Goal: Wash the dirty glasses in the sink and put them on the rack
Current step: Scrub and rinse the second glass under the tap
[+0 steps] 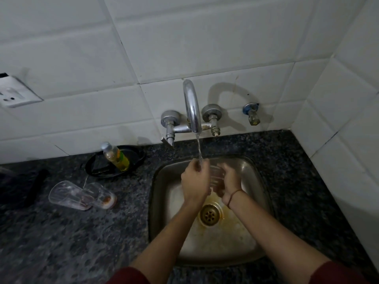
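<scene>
A clear glass tumbler (215, 177) is held above the stainless steel sink (253, 181), under the thin stream from the chrome wall tap (191, 107). The left hand (194, 181) and right hand (230, 181) each have their grip curled round it from opposite sides. A pair of clear dirty tumblers (82, 195) lies tipped over on the dark speckled desk (61, 242), left of the sink.

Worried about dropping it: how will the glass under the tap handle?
Probably slippery: water from the tap runs over the glass and the left hand. Likely fragile: it looks clear and thin, held over the steel sink. The right hand wraps its side, so a two-handed hold seems wise.
</scene>
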